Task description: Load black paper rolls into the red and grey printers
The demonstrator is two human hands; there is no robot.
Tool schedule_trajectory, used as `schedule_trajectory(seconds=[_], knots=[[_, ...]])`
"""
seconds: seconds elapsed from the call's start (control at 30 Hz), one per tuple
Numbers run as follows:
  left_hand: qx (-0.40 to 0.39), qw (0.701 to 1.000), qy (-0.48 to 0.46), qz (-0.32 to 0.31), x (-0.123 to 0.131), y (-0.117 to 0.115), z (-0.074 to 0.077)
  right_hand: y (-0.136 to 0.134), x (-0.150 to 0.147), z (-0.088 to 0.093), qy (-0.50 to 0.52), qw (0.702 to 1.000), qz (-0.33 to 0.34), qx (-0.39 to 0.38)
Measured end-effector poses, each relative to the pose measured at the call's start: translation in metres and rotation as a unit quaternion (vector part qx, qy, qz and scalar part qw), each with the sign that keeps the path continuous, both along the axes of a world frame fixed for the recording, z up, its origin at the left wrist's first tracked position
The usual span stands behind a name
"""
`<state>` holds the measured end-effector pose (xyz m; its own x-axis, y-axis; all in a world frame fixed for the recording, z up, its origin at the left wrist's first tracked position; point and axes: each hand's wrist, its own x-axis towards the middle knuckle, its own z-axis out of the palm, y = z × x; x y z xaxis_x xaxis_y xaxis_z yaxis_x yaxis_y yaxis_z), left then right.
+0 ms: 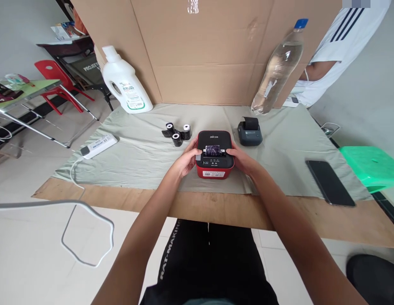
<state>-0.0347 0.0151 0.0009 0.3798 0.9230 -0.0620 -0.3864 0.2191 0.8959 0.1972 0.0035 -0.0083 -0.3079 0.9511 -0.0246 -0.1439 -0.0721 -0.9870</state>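
A red and black box-shaped label printer [215, 171] stands on the cloth in front of me. A small dark patterned roll [212, 150] with white ends lies across its black top. My left hand [187, 160] grips the printer's left side, its thumb on top near the roll's left end. On the opposite side my right hand [241, 158] wraps the printer, its thumb beside the roll's right end. The fingers of both hands are partly hidden by the printer. Several small black rolls [177, 139] with white cores lie behind it to the left, and a dark portable printer [249, 134] sits to the right.
A white jug [125, 82] and a clear water bottle [278, 70] stand before a cardboard panel [203, 51]. On the cloth-covered table [142, 161] are a power strip [100, 145] and a phone [330, 182]. A person's white sleeve [330, 51] shows behind right; a green stool [371, 165] stands right.
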Motion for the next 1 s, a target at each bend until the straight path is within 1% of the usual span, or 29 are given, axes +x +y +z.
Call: schedule_trajectory(seconds=[0.1,0.27,0.53,0.8,1.0], knots=[[-0.001,1.000,-0.012,0.004,0.0010,-0.0009,-0.0015,-0.0008,0.0009,0.0009,0.002,1.000,0.004,0.002],[-0.005,1.000,-0.021,0.009,0.0021,-0.0015,0.0001,-0.0032,0.0014,0.0032,0.003,1.000,-0.003,0.003],[-0.006,1.000,-0.015,0.009,0.0020,-0.0017,-0.0001,-0.0021,0.0008,0.0031,0.004,1.000,-0.001,-0.003],[0.002,1.000,-0.008,0.017,0.0011,-0.0023,0.0041,-0.0031,-0.0016,0.0075,0.029,0.999,-0.003,-0.017],[0.009,1.000,-0.001,0.023,0.0012,-0.0008,0.0017,-0.0022,-0.0027,0.0054,0.027,0.999,-0.016,-0.011]])
